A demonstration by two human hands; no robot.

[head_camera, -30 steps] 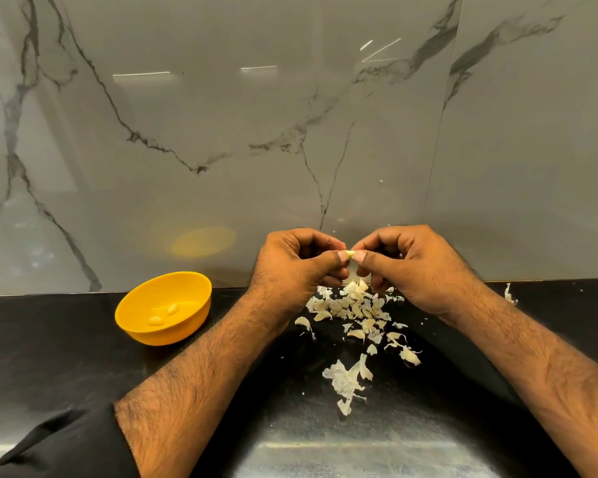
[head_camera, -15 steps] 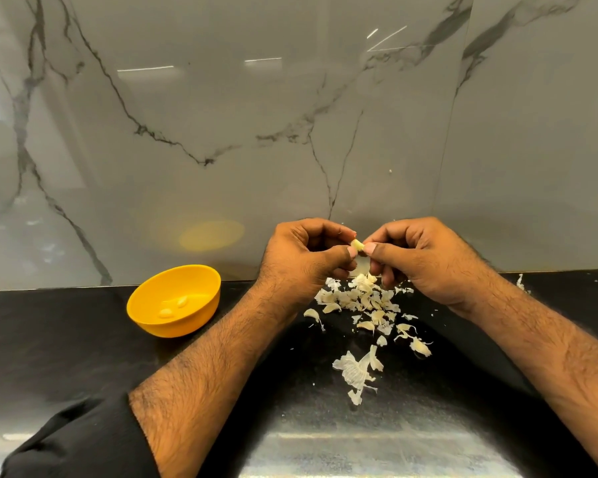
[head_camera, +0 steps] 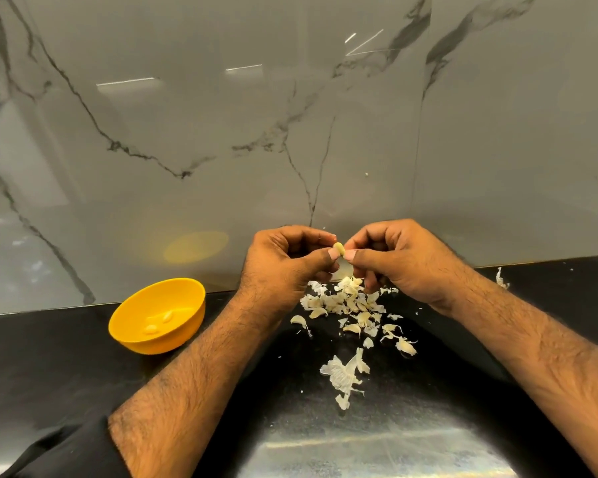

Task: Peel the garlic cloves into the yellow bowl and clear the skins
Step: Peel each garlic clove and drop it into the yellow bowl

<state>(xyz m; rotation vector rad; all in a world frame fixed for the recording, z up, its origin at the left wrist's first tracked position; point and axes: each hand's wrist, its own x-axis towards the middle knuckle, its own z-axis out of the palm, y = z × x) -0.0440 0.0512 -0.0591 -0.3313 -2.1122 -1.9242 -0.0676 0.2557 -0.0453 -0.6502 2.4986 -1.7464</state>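
Well to the left of our left hand, the yellow bowl (head_camera: 156, 315) sits on the dark worktop (head_camera: 49, 367) with two peeled cloves (head_camera: 159, 322) lying in its bottom, so the drop-off spot is ready and only a short reach away.

Our left hand (head_camera: 283, 267) is curled, thumb and forefinger pinching one end of the garlic clove (head_camera: 339, 249) that we hold up between both hands, above the worktop. We judge this hand should act as the anchor: firm enough that the clove does not twist, light enough not to bruise it.

Our right hand (head_camera: 401, 260) is curled too, its thumb and forefinger nipping the clove's other end, where a pale flap of skin (head_camera: 344, 270) hangs down just beneath the fingertips. The peeling work falls here, we think: catch that loose flap with the thumbnail and draw it away along the clove rather than across it, so it comes off in one sheet.

Directly below both hands lies the pile of skins (head_camera: 349, 305), with bigger scraps trailing toward us. Working over that pile keeps the litter together for the later sweep; one stray skin (head_camera: 502, 278) already lies far out past our right wrist.
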